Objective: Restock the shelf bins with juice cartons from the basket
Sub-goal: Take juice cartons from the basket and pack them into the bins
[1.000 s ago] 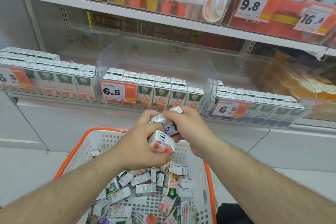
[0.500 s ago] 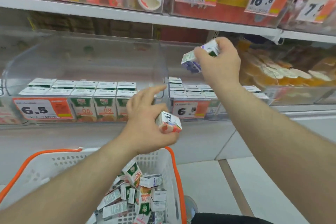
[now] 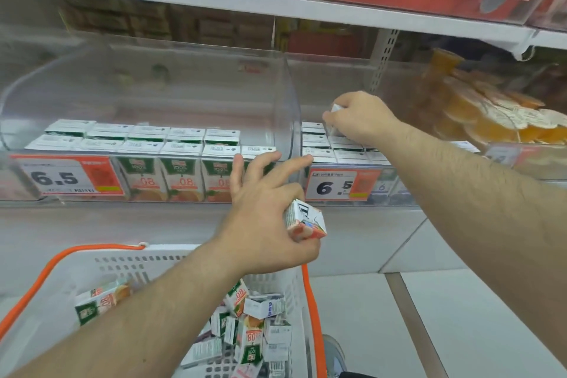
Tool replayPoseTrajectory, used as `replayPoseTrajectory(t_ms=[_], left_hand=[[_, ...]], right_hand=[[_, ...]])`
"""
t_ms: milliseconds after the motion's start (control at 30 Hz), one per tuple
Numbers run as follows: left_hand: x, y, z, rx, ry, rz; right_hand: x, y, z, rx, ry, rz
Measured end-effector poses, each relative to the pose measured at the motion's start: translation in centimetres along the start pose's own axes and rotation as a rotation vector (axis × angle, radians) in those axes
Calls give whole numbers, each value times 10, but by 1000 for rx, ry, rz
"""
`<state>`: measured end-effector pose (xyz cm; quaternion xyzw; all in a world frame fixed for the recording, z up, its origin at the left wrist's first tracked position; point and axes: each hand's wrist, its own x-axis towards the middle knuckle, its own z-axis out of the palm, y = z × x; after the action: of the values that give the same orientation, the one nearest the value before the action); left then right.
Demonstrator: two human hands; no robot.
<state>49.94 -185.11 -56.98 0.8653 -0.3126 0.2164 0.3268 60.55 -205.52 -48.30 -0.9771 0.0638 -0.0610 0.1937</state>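
My right hand [image 3: 359, 118] reaches into the clear right-hand shelf bin [image 3: 340, 77] and grips a small juice carton [image 3: 337, 108], low over the rows of cartons there [image 3: 319, 144]. My left hand [image 3: 267, 224] hovers in front of the shelf edge and holds an orange-and-white juice carton [image 3: 305, 221] with thumb and lower fingers, while its upper fingers spread out. The middle bin [image 3: 147, 83] holds rows of green orange-juice cartons [image 3: 181, 176]. Below, the white basket with orange handles [image 3: 101, 267] contains several loose cartons [image 3: 254, 325].
Price tags reading 6.5 hang on the front of the middle bin [image 3: 66, 176] and the right-hand bin [image 3: 336, 184]. A bin of orange jelly cups [image 3: 497, 120] sits to the right. The shelf above [image 3: 245, 0] carries more stock. Pale floor tiles [image 3: 460, 316] lie right of the basket.
My right hand has come down from above the bin into it, lowering its carton onto the rows. My left hand stayed in front of the shelf with its carton, fingers spreading.
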Motion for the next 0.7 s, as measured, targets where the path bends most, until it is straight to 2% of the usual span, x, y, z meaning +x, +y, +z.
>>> replayPoseTrajectory(t_ms=[300,500,700], left_hand=[[3,6,-3,-51,-7,-44],[5,7,-7,-65,-71,-95],[9,13,-28,-319,-181,-237]], right_hand=[[-3,-4,12,-169,-232,-67],[-6,-11,14,-227,-252,-25],[-9,-18,9,-278,-317,94]])
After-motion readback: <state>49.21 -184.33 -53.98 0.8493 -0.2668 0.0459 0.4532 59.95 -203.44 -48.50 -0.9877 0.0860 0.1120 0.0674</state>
